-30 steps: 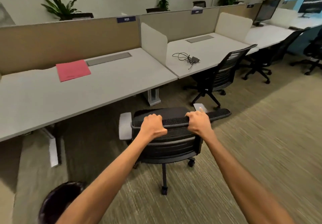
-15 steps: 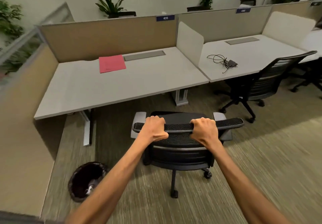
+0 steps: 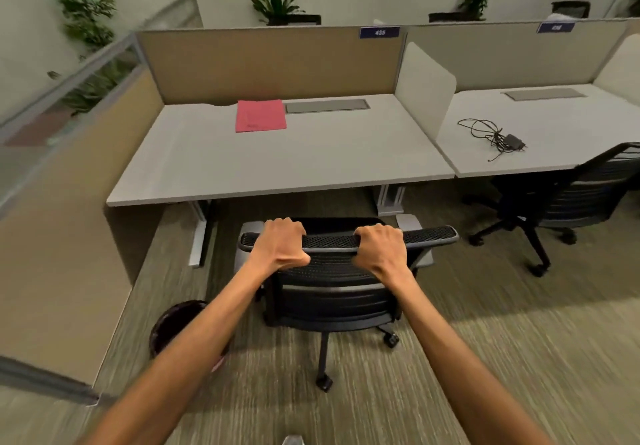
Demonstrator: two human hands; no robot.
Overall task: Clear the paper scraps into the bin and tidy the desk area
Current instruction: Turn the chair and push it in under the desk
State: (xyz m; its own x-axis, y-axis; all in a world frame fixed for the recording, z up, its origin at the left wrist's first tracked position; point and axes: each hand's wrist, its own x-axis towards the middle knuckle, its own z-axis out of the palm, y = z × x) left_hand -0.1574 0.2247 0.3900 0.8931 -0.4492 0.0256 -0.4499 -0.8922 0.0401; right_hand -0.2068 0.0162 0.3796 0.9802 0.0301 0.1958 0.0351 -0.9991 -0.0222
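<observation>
Tidy step — left hand [image 3: 281,244] and right hand [image 3: 380,247] both clamped on office chair [image 3: 332,292] top rail. Next: roll it forward, away from the grip, under desk [image 3: 277,167] — straight.

Both hands grip the top edge of a black mesh office chair [image 3: 339,292], the left hand [image 3: 282,242] near its left end and the right hand [image 3: 381,247] just right of the middle, fingers curled over the rail. The chair stands on carpet just in front of a pale grey counter [image 3: 277,167], its seat pointing toward it. A pink folder [image 3: 260,115] lies flat near the counter's back edge, just left of a grey cable hatch [image 3: 327,105]. A dark bin [image 3: 176,323] sits on the floor to the left, partly hidden by the left forearm. On the neighbouring counter [image 3: 571,115] to the right lies a tangled black cable with an adapter [image 3: 497,135], and a second black chair [image 3: 571,199] is tucked under it.
</observation>
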